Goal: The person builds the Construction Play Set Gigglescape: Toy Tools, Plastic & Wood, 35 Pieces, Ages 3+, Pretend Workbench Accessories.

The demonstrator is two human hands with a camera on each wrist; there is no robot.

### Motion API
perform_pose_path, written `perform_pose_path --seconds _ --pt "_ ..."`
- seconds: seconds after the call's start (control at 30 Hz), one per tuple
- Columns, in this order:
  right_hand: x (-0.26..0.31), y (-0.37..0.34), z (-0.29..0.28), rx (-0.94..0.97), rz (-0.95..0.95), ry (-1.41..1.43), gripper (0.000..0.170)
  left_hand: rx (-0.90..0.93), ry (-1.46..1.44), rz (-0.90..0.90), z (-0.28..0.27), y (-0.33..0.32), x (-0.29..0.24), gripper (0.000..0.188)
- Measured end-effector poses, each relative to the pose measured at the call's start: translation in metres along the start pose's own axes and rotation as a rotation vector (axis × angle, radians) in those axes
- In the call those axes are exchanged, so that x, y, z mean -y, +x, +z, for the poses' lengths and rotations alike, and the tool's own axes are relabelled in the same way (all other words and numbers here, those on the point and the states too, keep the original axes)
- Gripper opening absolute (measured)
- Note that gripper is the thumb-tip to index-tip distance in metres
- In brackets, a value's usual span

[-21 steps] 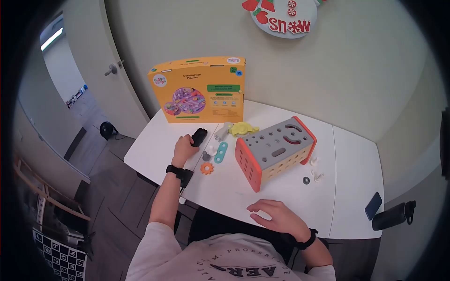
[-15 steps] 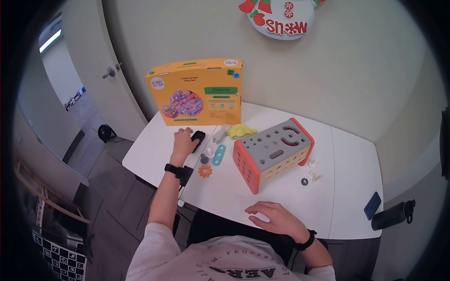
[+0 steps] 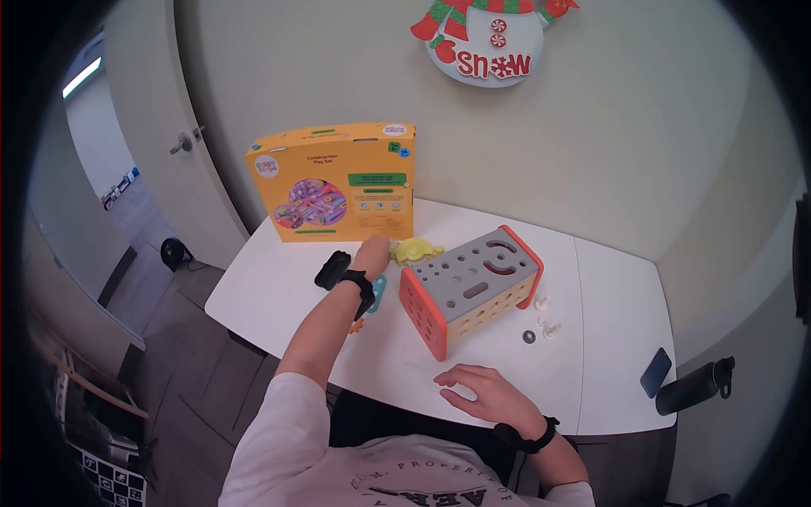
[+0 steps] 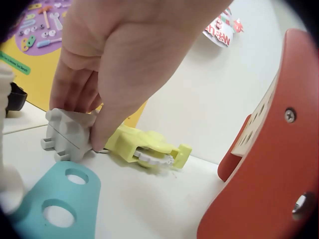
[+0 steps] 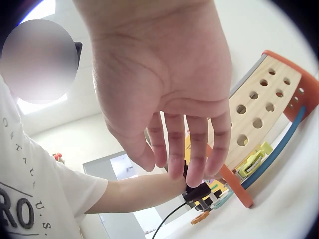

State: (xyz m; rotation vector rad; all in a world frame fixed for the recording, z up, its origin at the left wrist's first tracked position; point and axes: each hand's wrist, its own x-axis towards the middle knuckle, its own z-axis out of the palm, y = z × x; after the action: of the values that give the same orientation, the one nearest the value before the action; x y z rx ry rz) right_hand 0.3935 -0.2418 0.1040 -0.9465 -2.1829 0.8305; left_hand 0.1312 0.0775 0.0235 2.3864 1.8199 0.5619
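Pinching gray toy piece between thumb and fingers of left hand, beside yellow piece; can't tell if lifted clear of counter. Mostly blocked from head view by that hand. Holding right hand relaxed near front edge, fingers loosely bent, gripping nothing. Losing teal strip off left-wrist view's bottom, orange part behind left forearm. Reading "Construction Play Set" on yellow box, "snow" on wall sign. Can't make out small print.
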Motion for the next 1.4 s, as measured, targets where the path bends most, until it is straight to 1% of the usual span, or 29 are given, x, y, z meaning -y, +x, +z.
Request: perform_pose_path --seconds 0.1,0.2,0.23,0.3,0.33,0.43,0.53,0.67,0.77,0.97,1.07,1.17,1.27,1.4 --pt "-0.001 0.001 0.001 -0.027 0.005 -0.02 0.021 0.011 0.002 0.053 0.003 0.005 0.007 0.014" --pt "-0.001 0.001 -0.005 -0.086 0.061 -0.031 0.022 -0.044 -0.011 0.117 0.004 0.009 0.02 0.021" --pt "-0.001 0.001 -0.01 -0.097 0.089 -0.038 0.022 -0.063 -0.066 0.096 -0.005 0.008 0.015 0.024" --pt "0.0 0.002 -0.014 -0.116 0.126 -0.044 0.022 -0.105 -0.176 0.05 -0.046 -0.003 -0.002 0.031" --pt "-0.001 0.003 -0.017 -0.125 0.133 -0.041 0.022 -0.144 -0.214 0.073 -0.058 -0.008 -0.007 0.046" --pt "-0.006 0.0 -0.024 -0.157 0.141 -0.047 0.02 -0.128 -0.563 0.052 -0.115 -0.036 -0.053 0.055" --pt "-0.007 0.0 -0.025 -0.166 0.145 -0.05 0.02 -0.108 -0.91 0.208 -0.139 -0.061 -0.079 0.06" --pt "-0.004 0.0 -0.022 -0.154 0.135 -0.051 0.02 -0.079 -0.922 0.254 -0.14 -0.083 -0.104 0.059" --pt "-0.003 -0.001 -0.022 -0.154 0.112 -0.05 0.021 -0.101 -0.898 0.217 -0.135 -0.091 -0.119 0.059" --pt "-0.001 -0.002 -0.025 -0.149 0.115 -0.068 0.02 -0.155 -0.826 0.253 -0.125 -0.093 -0.12 0.057" --pt "0.0 -0.001 -0.025 -0.148 0.106 -0.058 0.02 -0.152 -0.76 0.222 -0.129 -0.098 -0.122 0.057" --pt "-0.003 -0.001 -0.025 -0.151 0.09 -0.061 0.02 -0.12 -0.793 0.177 -0.134 -0.102 -0.123 0.057" --pt "-0.005 0.0 -0.026 -0.126 0.108 -0.065 0.021 -0.133 -0.722 0.182 -0.135 -0.105 -0.124 0.058" --pt "-0.011 0.0 -0.026 -0.109 0.106 -0.047 0.022 -0.166 -0.741 0.2 -0.126 -0.101 -0.12 0.059"
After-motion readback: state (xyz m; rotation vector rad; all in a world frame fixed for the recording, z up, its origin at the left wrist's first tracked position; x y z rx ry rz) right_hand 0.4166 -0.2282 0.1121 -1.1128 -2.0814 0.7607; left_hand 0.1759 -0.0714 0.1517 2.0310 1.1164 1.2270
